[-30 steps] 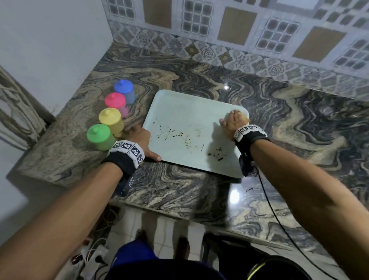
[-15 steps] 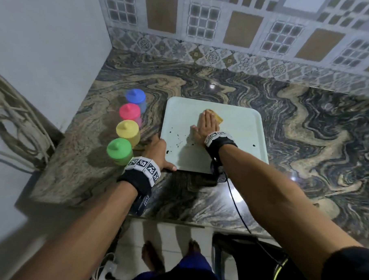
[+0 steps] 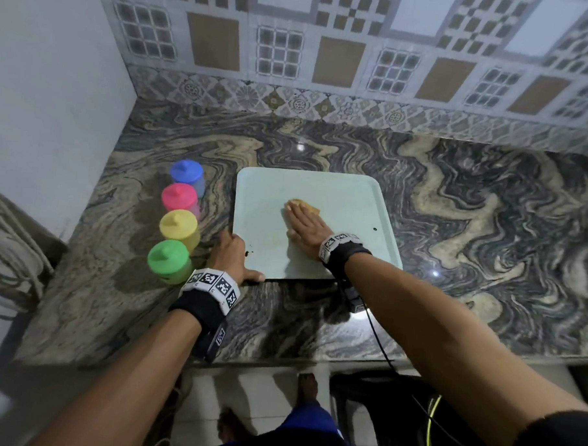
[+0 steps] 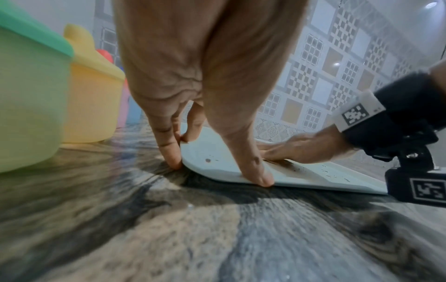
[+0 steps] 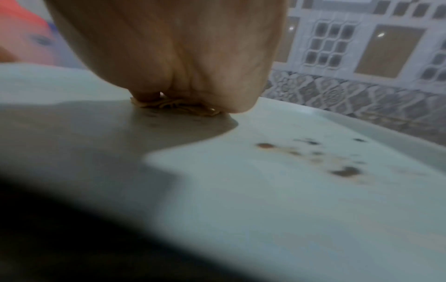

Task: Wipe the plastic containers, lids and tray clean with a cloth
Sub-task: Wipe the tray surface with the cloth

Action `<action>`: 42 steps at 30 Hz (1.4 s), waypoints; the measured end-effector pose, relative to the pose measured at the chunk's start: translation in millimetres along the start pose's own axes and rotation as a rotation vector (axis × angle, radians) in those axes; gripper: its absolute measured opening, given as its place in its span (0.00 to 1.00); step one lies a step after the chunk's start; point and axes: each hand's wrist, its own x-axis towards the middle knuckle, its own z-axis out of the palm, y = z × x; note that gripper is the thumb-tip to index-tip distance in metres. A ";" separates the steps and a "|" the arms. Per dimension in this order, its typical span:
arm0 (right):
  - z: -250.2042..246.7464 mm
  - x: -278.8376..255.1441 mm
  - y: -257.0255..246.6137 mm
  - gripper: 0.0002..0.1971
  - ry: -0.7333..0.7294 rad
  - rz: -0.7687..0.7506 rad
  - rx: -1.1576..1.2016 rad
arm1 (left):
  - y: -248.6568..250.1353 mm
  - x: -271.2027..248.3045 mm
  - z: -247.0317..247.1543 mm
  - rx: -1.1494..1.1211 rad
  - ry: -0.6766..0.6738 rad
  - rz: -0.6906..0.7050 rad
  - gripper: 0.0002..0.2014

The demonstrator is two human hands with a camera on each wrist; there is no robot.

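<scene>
A pale green tray [image 3: 351,195] lies flat on the marble counter. My right hand [image 3: 302,221] presses flat on a yellow cloth [image 3: 311,208] near the tray's middle; the cloth [image 5: 178,107] shows bunched under the palm in the right wrist view. My left hand [image 3: 232,252] braces the tray's near left corner, thumb along the front edge, straight fingers [image 4: 172,158] against the left rim. Blue [image 3: 187,174], pink [image 3: 179,197], yellow [image 3: 179,225] and green [image 3: 167,260] lidded containers stand in a row left of the tray. Brown specks [image 5: 342,171] dot the tray.
A white wall [image 3: 49,94] closes the counter's left side and a tiled backsplash [image 3: 326,65] runs along the back. The marble counter [image 3: 488,214] stretches to the right of the tray. A black cable [image 3: 378,341] hangs from my right wrist over the front edge.
My right hand slid the cloth from the tray's far right corner leftward to its middle. Most dark crumbs are gone from the tray. My left hand stayed at the near left corner.
</scene>
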 end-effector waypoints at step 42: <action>17.2 -115.8 75.0 0.33 0.070 0.487 0.119 | -1.4 11.8 -5.2 0.054 -0.049 0.072 0.43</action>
